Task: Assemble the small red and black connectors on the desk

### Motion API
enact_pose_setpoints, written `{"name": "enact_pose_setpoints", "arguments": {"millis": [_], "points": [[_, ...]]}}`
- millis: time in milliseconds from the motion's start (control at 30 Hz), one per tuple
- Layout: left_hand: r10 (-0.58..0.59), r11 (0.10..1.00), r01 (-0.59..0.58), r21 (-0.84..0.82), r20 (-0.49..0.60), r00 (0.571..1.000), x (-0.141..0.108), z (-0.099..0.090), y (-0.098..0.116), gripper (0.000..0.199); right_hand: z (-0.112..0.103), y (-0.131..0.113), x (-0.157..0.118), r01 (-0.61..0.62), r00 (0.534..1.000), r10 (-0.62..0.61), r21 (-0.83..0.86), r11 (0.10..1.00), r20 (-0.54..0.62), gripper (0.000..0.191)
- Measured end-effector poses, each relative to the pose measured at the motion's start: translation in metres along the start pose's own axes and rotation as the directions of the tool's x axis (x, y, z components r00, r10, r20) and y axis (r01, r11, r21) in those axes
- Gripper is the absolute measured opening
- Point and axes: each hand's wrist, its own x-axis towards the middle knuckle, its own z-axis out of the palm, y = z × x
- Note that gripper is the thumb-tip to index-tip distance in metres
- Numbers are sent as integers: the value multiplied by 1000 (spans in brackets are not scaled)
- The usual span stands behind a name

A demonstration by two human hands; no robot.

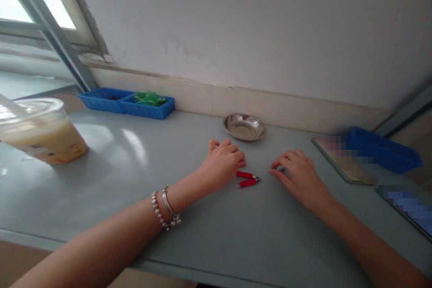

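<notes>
Two short red pieces with pointed metal tips, like small pens, lie side by side on the grey table: an upper red piece [245, 174] and a lower red piece [248, 183]. My left hand [221, 164], with bracelets at its wrist, is closed with curled fingers at the left end of the upper piece; whether it touches it I cannot tell. To the right of the tips, my right hand [299, 177] is closed in a loose pinch, thumb and index fingertips close together. Anything held in either hand is hidden or too small to make out. Beyond both hands sits a round metal dish [245, 127].
Against the wall at left stands a blue divided tray [148, 109] with green pieces in it. A lidded plastic drink cup [50, 137] is at far left. On the right are a flat phone-like object [337, 162], another blue tray [384, 150] and a dark-edged phone [408, 209].
</notes>
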Motion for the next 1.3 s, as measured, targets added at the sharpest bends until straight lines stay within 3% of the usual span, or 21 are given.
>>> {"name": "enact_pose_setpoints", "arguments": {"millis": [167, 600, 1100, 1300], "points": [[-58, 998, 58, -3, -42, 997, 1, 1, -4, 15, -1, -4, -1, 61, 997, -57, 104, 993, -48, 14], [-24, 1000, 24, 11, 7, 1000, -1, 11, -10, 10, -1, -6, -1, 113, 993, -106, 181, 977, -48, 13], [40, 997, -42, 64, 33, 999, -1, 8, -7, 12, -4, -12, -2, 52, 997, -32, 294, 954, -70, 11], [24, 999, -23, 47, -27, 999, -1, 6, -4, 12, -5, -12, -1, 10, 998, 21, 465, 885, -61, 11]]}}
